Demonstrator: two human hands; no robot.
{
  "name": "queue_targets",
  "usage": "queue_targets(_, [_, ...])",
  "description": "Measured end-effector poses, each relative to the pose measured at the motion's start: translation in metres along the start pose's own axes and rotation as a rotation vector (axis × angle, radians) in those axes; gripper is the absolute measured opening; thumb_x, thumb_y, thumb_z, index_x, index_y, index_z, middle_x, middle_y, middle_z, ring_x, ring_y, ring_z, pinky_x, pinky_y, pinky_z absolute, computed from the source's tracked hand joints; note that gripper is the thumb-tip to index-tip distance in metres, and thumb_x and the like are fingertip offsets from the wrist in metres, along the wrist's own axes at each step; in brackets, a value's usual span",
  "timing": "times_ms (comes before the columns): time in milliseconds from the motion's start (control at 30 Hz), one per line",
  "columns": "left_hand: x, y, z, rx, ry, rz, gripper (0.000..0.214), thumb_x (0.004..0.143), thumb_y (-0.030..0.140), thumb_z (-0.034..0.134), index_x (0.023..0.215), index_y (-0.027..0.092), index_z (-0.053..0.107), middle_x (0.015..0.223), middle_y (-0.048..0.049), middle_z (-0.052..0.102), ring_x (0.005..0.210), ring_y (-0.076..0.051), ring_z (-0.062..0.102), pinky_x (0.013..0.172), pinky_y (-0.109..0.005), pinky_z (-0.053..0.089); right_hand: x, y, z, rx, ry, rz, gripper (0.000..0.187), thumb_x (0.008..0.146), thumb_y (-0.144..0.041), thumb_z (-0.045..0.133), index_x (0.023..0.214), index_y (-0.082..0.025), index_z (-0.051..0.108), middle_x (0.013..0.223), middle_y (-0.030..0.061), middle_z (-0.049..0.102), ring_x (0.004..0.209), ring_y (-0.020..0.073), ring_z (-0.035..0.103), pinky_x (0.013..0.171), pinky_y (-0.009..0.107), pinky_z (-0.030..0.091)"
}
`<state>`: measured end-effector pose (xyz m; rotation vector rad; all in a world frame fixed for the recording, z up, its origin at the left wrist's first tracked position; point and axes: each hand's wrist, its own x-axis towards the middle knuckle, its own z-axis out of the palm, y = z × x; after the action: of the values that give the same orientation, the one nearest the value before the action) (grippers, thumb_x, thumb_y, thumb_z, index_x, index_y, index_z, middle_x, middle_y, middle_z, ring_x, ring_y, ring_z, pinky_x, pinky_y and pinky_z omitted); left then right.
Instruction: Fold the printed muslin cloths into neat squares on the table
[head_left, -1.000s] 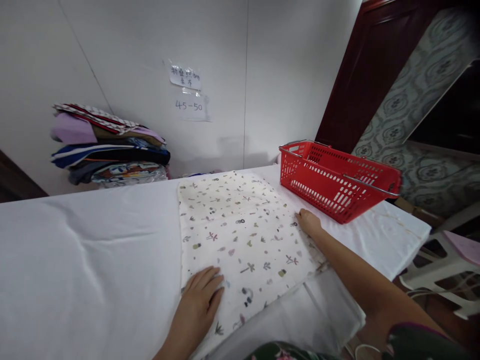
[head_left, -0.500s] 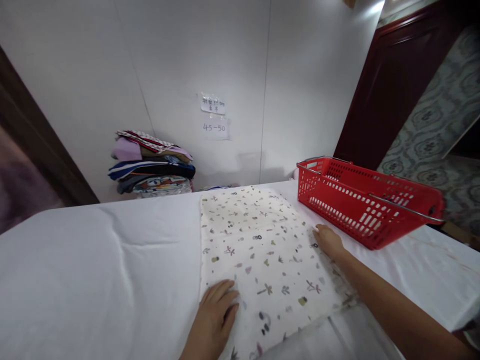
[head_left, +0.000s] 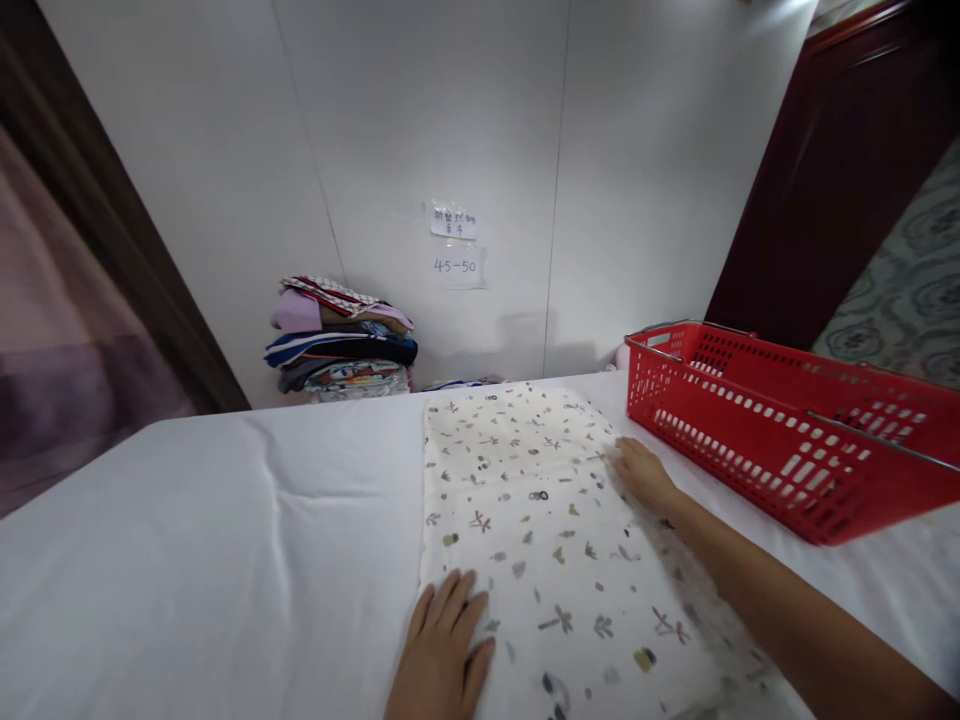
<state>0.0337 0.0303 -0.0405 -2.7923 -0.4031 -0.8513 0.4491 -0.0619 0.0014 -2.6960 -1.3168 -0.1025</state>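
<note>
Where the white-covered tabletop (head_left: 180,570) meets the pale wall (head_left: 420,110), we record the following. One printed cloth (head_left: 536,540), off-white with small plant and figure motifs: spread right of centre, running from the near edge of view to the far side, a faint crease across it. One left hand (head_left: 441,655): at the cloth's near left edge, fingers spread and open, gripping nothing. One right hand (head_left: 643,475): at the cloth's right edge; blurred, so we cannot tell whether its fingers pinch the fabric or merely rest there. One red basket (head_left: 731,430): far right, just beside that hand. One stack of fabrics (head_left: 345,345): far left, apart from the cloth. Risks, in our judgement: uneven pressure from the hands could skew the cloth or ruck it along the crease; a wide rightward sweep could knock the basket.
</note>
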Motion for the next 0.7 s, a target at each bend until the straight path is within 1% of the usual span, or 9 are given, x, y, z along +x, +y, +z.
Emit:
queue_targets(67, [0.001,-0.002,-0.001,0.027,0.000,0.026,0.036,0.083,0.036,0.054,0.116,0.023,0.058,0.128,-0.0049,0.056,0.117,-0.024,0.052,0.090,-0.039,0.048,0.023,-0.011,0.000,0.001,-0.006,0.001,0.047,0.093,-0.035,0.034,0.134,-0.013,0.040,0.143,0.0140,0.036,0.132,0.0224,0.029,0.104,0.037,0.028])
queue_targets(100, [0.001,-0.002,-0.001,0.051,0.000,0.040,0.036,0.083,0.036,0.054,0.116,0.023,0.058,0.128,-0.0047,0.056,0.117,-0.024,0.052,0.090,-0.039,0.048,0.036,-0.015,0.000,0.003,-0.016,0.011,0.047,0.093,-0.035,0.035,0.133,-0.013,0.040,0.141,0.0142,0.038,0.131,0.0231,0.031,0.103,0.037,0.029])
queue_targets(233, [0.001,-0.006,0.001,0.134,0.013,0.086,0.035,0.082,0.037,0.054,0.114,0.024,0.060,0.126,-0.0040,0.057,0.115,-0.023,0.053,0.086,-0.037,0.050,0.081,-0.023,0.002,0.000,-0.100,0.067,0.046,0.088,-0.039,0.043,0.125,-0.013,0.049,0.123,0.0162,0.055,0.114,0.0271,0.051,0.089,0.038,0.040])
queue_targets(333, [-0.001,-0.008,0.005,0.145,0.032,0.112,0.035,0.081,0.039,0.054,0.112,0.023,0.061,0.123,-0.0044,0.059,0.111,-0.023,0.055,0.083,-0.036,0.051,0.101,-0.027,0.001,-0.005,-0.143,0.066,0.042,0.084,-0.036,0.049,0.117,-0.011,0.056,0.113,0.0169,0.060,0.105,0.0269,0.056,0.082,0.034,0.043])
queue_targets(433, [-0.003,-0.010,0.009,0.112,0.026,0.097,0.035,0.081,0.039,0.053,0.112,0.023,0.061,0.124,-0.0050,0.058,0.112,-0.023,0.055,0.084,-0.036,0.050,0.104,-0.038,0.001,-0.010,-0.140,0.003,0.034,0.084,-0.024,0.046,0.113,-0.011,0.058,0.112,0.0182,0.059,0.104,0.0270,0.055,0.082,0.034,0.042])
queue_targets(533, [-0.004,-0.009,0.010,0.067,0.019,0.067,0.035,0.080,0.037,0.053,0.112,0.024,0.061,0.126,-0.0049,0.057,0.113,-0.023,0.054,0.088,-0.036,0.049,0.090,-0.057,0.007,0.010,-0.129,-0.105,0.036,0.083,-0.015,0.045,0.118,-0.016,0.056,0.121,0.0160,0.054,0.110,0.0257,0.050,0.086,0.034,0.038])
queue_targets(633, [-0.004,-0.007,0.009,0.039,0.014,0.045,0.035,0.079,0.035,0.054,0.112,0.025,0.060,0.127,-0.0046,0.056,0.115,-0.023,0.053,0.089,-0.036,0.048,0.073,-0.071,0.013,0.073,-0.140,-0.194,0.039,0.081,-0.015,0.049,0.119,-0.024,0.056,0.125,0.0085,0.053,0.112,0.0227,0.048,0.088,0.031,0.038])
queue_targets(700, [-0.004,-0.006,0.009,0.030,0.011,0.037,0.037,0.078,0.035,0.054,0.113,0.025,0.059,0.128,-0.0048,0.055,0.115,-0.024,0.052,0.089,-0.037,0.048,0.070,-0.072,0.015,0.130,-0.136,-0.196,0.038,0.082,-0.020,0.049,0.120,-0.026,0.055,0.127,0.0055,0.052,0.112,0.0210,0.049,0.088,0.028,0.038])
